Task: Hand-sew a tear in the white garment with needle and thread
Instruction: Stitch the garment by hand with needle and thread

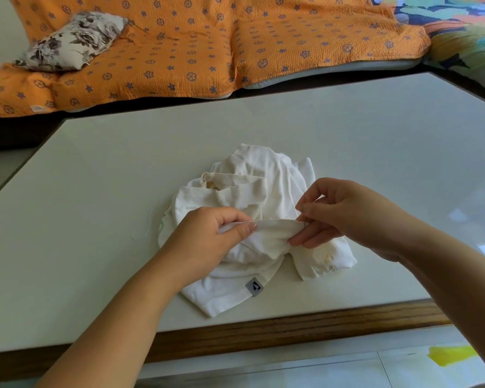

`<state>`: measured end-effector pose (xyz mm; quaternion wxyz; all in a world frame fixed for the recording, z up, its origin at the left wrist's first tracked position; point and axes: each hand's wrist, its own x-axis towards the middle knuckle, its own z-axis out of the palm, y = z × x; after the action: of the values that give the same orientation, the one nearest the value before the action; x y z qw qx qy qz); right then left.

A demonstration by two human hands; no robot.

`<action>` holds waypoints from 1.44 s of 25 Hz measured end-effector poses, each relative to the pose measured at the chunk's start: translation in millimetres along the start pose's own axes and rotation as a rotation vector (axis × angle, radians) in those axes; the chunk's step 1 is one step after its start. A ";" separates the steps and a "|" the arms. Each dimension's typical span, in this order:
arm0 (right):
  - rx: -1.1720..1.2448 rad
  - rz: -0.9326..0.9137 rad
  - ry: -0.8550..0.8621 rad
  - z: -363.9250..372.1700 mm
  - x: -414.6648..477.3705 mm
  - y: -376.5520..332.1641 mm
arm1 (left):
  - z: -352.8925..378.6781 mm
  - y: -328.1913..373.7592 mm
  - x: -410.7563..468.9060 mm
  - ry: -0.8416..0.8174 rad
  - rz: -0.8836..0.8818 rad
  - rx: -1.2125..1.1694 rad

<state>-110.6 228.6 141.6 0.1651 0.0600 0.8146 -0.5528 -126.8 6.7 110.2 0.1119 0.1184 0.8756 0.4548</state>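
Note:
A crumpled white garment (252,177) lies in the middle of the pale table (95,191), with a small grey label (254,287) at its near hem. My left hand (207,233) grips a raised fold of the cloth between thumb and fingers. My right hand (339,211) pinches the other end of the same fold, so the fold is stretched between both hands. A thin needle seems to sit at my right fingertips, too small to be sure. A loose white thread (147,228) lies on the table left of the garment.
The table has a wooden front edge (263,329). Behind it is a sofa under an orange patterned cover (207,51) with a floral cushion (70,42). A colourful cloth (459,23) lies at the far right. Tiled floor with a yellow patch (451,355) lies below.

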 end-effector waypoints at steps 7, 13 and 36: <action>-0.003 -0.014 0.037 -1.3 -0.4 -0.3 | -1.6 -2.2 -1.9 0.180 0.141 0.257; -0.009 -0.036 0.070 0.4 -3.7 1.2 | 9.8 8.1 -7.8 0.168 0.198 0.377; -0.023 -0.275 0.215 1.0 -8.6 0.3 | 18.9 10.7 -5.8 0.148 0.173 0.028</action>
<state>-102.2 228.6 143.9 0.0003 0.0050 0.8342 -0.5514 -114.5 25.4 108.9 0.0055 0.1611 0.8743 0.4578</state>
